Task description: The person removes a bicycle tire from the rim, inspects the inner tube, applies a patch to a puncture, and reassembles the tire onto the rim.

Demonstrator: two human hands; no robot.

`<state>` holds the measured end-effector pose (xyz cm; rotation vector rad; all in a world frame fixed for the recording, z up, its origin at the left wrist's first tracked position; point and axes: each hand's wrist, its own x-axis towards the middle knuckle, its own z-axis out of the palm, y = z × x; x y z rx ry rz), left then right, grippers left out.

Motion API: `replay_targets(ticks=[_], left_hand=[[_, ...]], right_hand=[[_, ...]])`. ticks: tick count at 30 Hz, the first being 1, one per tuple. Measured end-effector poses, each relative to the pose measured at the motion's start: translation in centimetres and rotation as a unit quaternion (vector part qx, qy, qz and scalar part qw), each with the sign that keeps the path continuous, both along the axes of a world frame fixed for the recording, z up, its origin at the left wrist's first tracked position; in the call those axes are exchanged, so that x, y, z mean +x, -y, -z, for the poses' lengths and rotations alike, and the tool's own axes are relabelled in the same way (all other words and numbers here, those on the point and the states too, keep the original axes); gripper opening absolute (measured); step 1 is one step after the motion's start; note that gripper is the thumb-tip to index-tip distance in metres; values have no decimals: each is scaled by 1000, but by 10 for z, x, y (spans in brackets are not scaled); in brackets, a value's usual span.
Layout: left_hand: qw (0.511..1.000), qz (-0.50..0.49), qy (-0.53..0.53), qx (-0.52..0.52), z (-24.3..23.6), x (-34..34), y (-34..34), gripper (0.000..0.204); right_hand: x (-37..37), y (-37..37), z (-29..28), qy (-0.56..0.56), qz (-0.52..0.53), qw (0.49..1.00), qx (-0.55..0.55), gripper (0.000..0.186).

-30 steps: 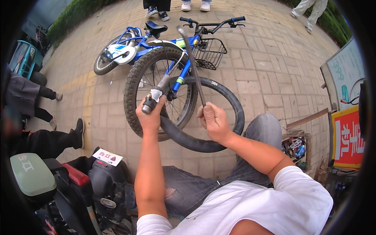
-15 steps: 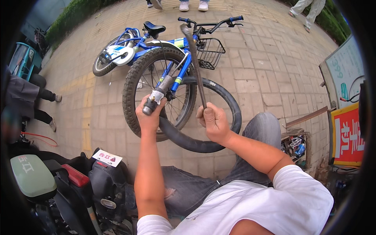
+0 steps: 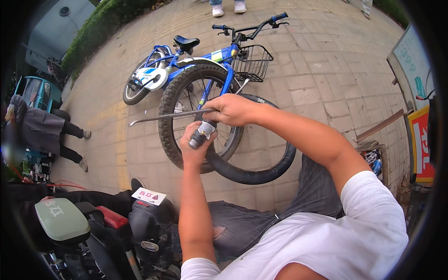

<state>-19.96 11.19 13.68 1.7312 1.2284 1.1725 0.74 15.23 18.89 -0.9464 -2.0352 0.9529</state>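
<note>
My left hand (image 3: pixel 189 137) is closed around a bulging section of a black inner tube (image 3: pixel 247 176); a whitish patch (image 3: pixel 206 130) shows on this greyish, scuffed section. The rest of the tube loops out to the right. In my right hand (image 3: pixel 232 109) is a long thin metal bar (image 3: pixel 163 115) with a bent tip, pointing left. That hand is just above the left one, close against the held section; whether the bar touches the tube is hidden by my fingers. Behind both hands lies the front wheel (image 3: pixel 166 135) of a blue and white bicycle (image 3: pixel 205 59), tipped on its side.
A scooter or similar black vehicle (image 3: pixel 151 224) stands at the lower left beside a pale green case (image 3: pixel 62 219). To the right are a box of small parts (image 3: pixel 374 161) and a red sign (image 3: pixel 422 144). A person (image 3: pixel 39 123) stands at left; white shoes (image 3: pixel 228 9) show at the far edge.
My right hand has moved left and up, over to the left hand. The bar has swung from pointing up and away to pointing left. The view has shifted slightly.
</note>
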Motion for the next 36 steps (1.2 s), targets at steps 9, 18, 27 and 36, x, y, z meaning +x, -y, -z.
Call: replay_targets(ticks=[9,18,27,36], left_hand=[[984,24,132,-115,-31,18,7,74],[995,88,-41,-24,-43,10,-3,62],[988,75,-126,-40,-34,13,8,59],[982,-88,-157,61,-22,13,11,33]], right_hand=[[6,4,2,93,64,994,11,49],[18,-5,-16,112,2,993,-48,55],[16,-15,-26,188,-99,963,-163,53],[29,-19,-23,77,209,974,37,52]])
